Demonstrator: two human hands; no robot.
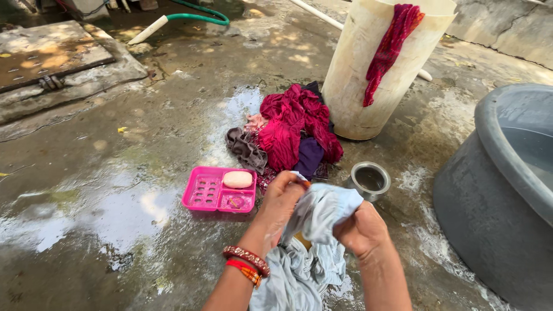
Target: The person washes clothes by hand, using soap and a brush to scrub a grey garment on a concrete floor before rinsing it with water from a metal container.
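**Wet Garment Bunched Between Both Hands on Wash Floor**

While the head camera looks down at a wet concrete floor (115,150), both hands meet at the lower centre of the view, closed on one pale blue garment (314,230). The left hand (282,198), wrist ringed with red and orange bangles (246,265), has its fingers curled around a fold of the cloth. The right hand (361,230) is fisted around the neighbouring fold — the two grips sit close together, the fabric gathered into a hump between them. The rest of the garment hangs down and trails on the floor toward 6 o'clock, apparently so that only the gripped patch is raised for working.

Judged from layout, supplies sit within arm's reach. At 10 o'clock from the hands lies a pink soap tray (219,190) carrying a pale oval soap bar (238,179); its slotted base would let water drain. At 12 o'clock, a heap of crimson and purple clothes (291,129) rests on the floor against a tall cream drum (380,69), over whose rim a red cloth (391,46) is draped — kept off the ground. A small steel cup (370,179) stands at 1 o'clock, just beside the hands. A large grey tub (507,184) holding water occupies 3 o'clock. A green hose (196,16) lies well apart at 11 o'clock.
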